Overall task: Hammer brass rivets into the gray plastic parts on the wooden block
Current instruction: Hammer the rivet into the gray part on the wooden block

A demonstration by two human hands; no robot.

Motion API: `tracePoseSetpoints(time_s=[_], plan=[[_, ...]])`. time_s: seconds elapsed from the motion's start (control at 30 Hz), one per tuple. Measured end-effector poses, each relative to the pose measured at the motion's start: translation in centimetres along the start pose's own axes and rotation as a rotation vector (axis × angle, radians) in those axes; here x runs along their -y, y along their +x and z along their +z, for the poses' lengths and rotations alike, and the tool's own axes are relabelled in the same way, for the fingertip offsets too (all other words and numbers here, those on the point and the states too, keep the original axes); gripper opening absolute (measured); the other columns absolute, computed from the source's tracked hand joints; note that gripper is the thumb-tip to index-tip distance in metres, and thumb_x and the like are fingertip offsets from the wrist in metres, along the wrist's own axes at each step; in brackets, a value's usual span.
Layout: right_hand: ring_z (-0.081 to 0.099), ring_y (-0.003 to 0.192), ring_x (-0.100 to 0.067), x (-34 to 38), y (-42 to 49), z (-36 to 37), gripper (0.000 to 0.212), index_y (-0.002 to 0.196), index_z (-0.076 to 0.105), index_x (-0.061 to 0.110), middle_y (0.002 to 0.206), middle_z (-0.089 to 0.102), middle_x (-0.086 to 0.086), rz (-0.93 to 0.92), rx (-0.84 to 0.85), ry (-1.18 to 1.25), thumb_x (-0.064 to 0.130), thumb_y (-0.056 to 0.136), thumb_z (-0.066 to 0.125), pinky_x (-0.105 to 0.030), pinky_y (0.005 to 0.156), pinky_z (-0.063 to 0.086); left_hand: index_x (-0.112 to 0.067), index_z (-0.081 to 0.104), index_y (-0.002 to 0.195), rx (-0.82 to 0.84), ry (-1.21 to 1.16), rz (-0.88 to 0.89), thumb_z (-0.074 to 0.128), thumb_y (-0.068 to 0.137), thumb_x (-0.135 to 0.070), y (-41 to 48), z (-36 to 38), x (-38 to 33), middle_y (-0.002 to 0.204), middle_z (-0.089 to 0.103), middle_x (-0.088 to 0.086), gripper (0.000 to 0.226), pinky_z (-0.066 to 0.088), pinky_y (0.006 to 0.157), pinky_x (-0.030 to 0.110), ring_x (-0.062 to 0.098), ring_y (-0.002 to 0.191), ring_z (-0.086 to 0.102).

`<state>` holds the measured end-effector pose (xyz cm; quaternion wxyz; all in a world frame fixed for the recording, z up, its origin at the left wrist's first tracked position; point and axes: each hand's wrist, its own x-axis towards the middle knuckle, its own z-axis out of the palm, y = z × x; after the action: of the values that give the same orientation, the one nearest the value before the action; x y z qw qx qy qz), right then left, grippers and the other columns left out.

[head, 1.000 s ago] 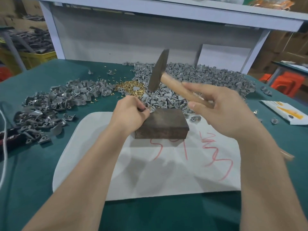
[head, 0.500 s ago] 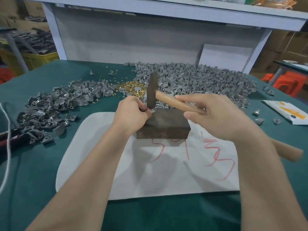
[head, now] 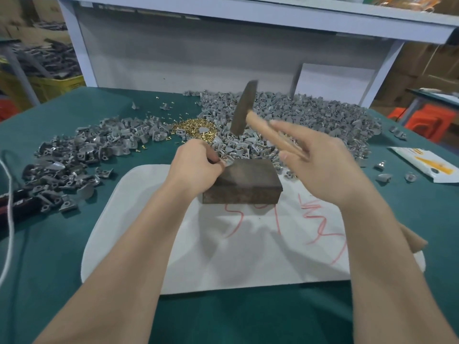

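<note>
A dark wooden block (head: 248,182) lies on a white sheet in the middle of the green table. My left hand (head: 196,167) pinches a small gray plastic part (head: 227,161) with a rivet at the block's far left corner. My right hand (head: 323,165) grips the wooden handle of a hammer (head: 242,112); its dark head is raised above and behind the block, tilted. A heap of brass rivets (head: 196,129) lies just behind my left hand.
Gray plastic parts are piled at the left (head: 74,160) and in a large heap at the back (head: 310,117). The white sheet (head: 248,244) carries red scribbles. A white packet (head: 427,162) lies at right, a white cord (head: 8,219) at the left edge.
The hammer head came down onto the part at the block's corner half a second ago and has swung back up. My left hand has stayed on the part.
</note>
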<state>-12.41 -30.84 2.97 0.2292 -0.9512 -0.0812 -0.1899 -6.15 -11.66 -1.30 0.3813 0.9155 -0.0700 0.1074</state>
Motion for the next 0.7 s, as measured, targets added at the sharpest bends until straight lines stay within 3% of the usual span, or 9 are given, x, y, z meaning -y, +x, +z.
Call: tracePoseSetpoints(time_s=[0.03,0.1,0.17,0.33,0.7], plan=[[0.053,0.08,0.009,0.1,0.1,0.3,0.055,0.131,0.042,0.054,0.093,0.056,0.039,-0.007,-0.026,0.036,0.016,0.093,0.051,-0.014,0.074,0.041,-0.01,0.066,0.074,0.02,0.001,0.0,0.068,0.086,-0.022,-0.1,0.0,-0.2,0.088,0.06,-0.001,0.017,0.038,0.074,0.024,0.016,0.085,0.051],[0.059,0.089,-0.008,0.4,0.4,1.7,0.053,0.126,0.051,0.05,0.114,0.065,0.011,0.004,-0.037,0.032,0.009,0.093,0.045,-0.023,0.084,0.046,-0.02,0.063,0.075,0.076,0.029,0.015,0.068,0.086,-0.024,-0.5,-0.1,-0.6,0.094,0.064,-0.003,0.013,0.041,0.078,0.026,0.017,0.09,0.055],[0.056,0.077,-0.018,0.7,0.9,3.1,0.04,0.111,0.066,0.04,0.107,0.067,-0.005,0.077,-0.06,0.018,0.011,0.091,0.047,-0.028,0.074,0.045,-0.024,0.062,0.072,0.116,0.07,0.06,0.067,0.086,-0.025,-0.8,-0.1,-1.1,0.1,0.067,-0.001,0.015,0.045,0.088,0.031,0.021,0.099,0.058],[0.064,0.09,-0.022,1.8,1.4,5.3,0.006,0.085,0.072,0.032,0.095,0.069,0.0,0.144,-0.037,0.052,0.032,0.082,0.067,-0.035,0.082,0.051,-0.024,0.063,0.074,0.151,0.082,0.121,0.067,0.086,-0.025,-1.2,-0.2,-1.8,0.1,0.067,0.002,0.012,0.046,0.093,0.038,0.024,0.103,0.057],[0.059,0.091,-0.028,2.8,1.2,6.1,0.015,0.097,0.067,0.028,0.099,0.058,-0.004,0.146,-0.027,-0.165,0.033,0.091,0.055,-0.03,0.071,0.038,-0.022,0.059,0.071,0.128,0.051,0.14,0.067,0.083,-0.023,-1.5,0.3,-1.9,0.094,0.066,0.002,0.015,0.045,0.092,0.039,0.026,0.101,0.057]])
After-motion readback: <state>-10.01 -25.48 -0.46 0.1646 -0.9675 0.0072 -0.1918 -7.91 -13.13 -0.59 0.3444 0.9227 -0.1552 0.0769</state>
